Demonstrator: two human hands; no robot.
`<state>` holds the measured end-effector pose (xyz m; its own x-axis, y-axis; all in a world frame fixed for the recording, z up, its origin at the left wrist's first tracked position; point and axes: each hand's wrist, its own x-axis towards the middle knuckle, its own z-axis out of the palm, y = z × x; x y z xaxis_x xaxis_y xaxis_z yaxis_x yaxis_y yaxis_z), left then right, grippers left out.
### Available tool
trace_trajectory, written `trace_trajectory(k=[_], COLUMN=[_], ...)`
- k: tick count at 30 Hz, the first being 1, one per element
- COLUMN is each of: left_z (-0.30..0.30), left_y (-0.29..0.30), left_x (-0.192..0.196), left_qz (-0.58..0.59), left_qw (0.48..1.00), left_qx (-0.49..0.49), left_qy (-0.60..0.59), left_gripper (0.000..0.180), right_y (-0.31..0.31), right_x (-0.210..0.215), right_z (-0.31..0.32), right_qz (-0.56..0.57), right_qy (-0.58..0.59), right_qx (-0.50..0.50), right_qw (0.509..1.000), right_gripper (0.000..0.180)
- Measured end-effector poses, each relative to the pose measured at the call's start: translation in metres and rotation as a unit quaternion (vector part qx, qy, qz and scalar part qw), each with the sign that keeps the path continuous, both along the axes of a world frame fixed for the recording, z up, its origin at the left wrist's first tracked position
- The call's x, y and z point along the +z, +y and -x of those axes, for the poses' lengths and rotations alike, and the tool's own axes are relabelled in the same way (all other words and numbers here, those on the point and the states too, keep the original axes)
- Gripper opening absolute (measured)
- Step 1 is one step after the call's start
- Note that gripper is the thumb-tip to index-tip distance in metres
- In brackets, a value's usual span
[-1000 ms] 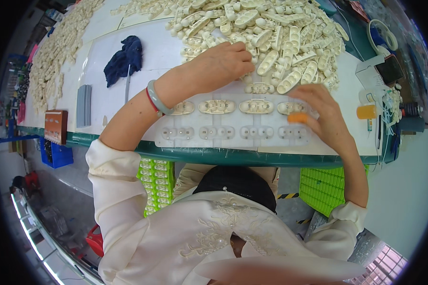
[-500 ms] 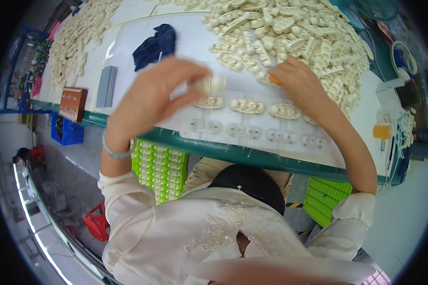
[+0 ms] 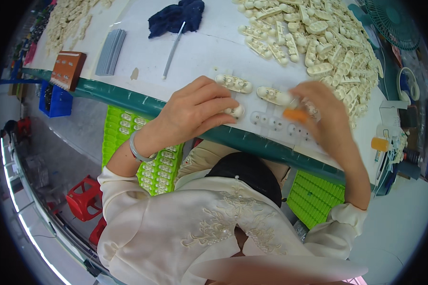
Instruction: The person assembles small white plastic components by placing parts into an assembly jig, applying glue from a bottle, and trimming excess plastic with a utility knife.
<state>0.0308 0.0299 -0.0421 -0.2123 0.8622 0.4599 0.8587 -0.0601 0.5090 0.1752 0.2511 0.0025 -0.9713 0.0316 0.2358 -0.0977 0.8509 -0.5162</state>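
Note:
My left hand (image 3: 195, 107) is closed at the table's near edge, thumb and fingers on a cream oblong plastic piece (image 3: 236, 112) with rounded bumps. It covers the left end of a clear moulded holder (image 3: 267, 121). My right hand (image 3: 324, 111), blurred by motion, is over the right end of this holder. An orange object (image 3: 296, 115), perhaps a small tool's handle, is in its fingers. Just beyond lie a cream piece with small metal dots (image 3: 234, 83), another like it (image 3: 274, 96), and a third (image 3: 311, 108) partly hidden by my right hand.
A large heap of cream pieces (image 3: 323, 42) covers the far right. Farther left lie a dark blue cloth (image 3: 176, 18), a thin pale rod (image 3: 174, 50), a grey ridged block (image 3: 111, 52) and a brown box (image 3: 68, 70). Green trays (image 3: 164, 166) (image 3: 316, 197) stand below the table edge.
My left hand has brought a cream piece down to the near holder. My right hand has come back from the heap toward me, with the orange object. The whole view has shifted.

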Motion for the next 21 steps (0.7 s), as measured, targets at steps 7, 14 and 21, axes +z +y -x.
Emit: trace_trajectory(k=[7, 14, 21], left_z=[-0.003, 0.005, 0.074], left_y=[0.007, 0.002, 0.05], left_x=[-0.005, -0.008, 0.008], left_qz=[0.017, -0.012, -0.046], left_qw=[0.999, 1.0, 0.992], left_qx=[-0.037, 0.004, 0.052], left_qy=[-0.025, 0.023, 0.101], left_gripper=[0.033, 0.034, 0.031], right_y=[-0.028, -0.035, -0.002], right_x=[-0.031, -0.028, -0.009], right_z=[-0.015, -0.004, 0.046], right_qz=[-0.056, -0.148, -0.138], right_qy=[0.018, 0.023, 0.118], right_qx=[0.056, 0.058, -0.011], right_qw=[0.997, 0.987, 0.983], right_gripper=[0.037, 0.038, 0.033])
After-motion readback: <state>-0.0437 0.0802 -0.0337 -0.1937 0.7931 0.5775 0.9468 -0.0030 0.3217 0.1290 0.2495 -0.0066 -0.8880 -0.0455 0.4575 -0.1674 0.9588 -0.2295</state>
